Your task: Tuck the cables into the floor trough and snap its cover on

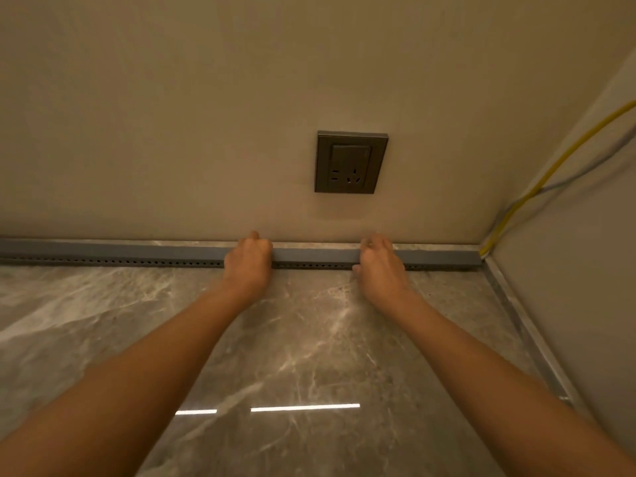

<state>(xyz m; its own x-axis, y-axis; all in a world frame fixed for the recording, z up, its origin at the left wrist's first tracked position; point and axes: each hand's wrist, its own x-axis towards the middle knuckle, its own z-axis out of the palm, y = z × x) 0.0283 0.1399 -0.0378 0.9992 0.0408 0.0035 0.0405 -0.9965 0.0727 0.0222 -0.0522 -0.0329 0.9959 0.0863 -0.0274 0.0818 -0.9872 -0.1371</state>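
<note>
A long grey trough (316, 266) with a row of small holes along its front lies on the floor against the wall. A flat grey cover (316, 253) sits along its top from the left edge to the corner. My left hand (248, 261) curls over the cover near the middle, fingers wrapped over its far edge. My right hand (380, 265) rests on the cover further right, fingers bent over it. A yellow cable (537, 187) and a grey cable (571, 177) run down the right wall and enter the trough's end at the corner.
A dark wall socket (351, 162) is set in the beige wall above my hands. The floor is glossy grey marble tile (309, 339) with light reflections. A side wall (585, 270) closes the space at the right, with a marble skirting strip along its base.
</note>
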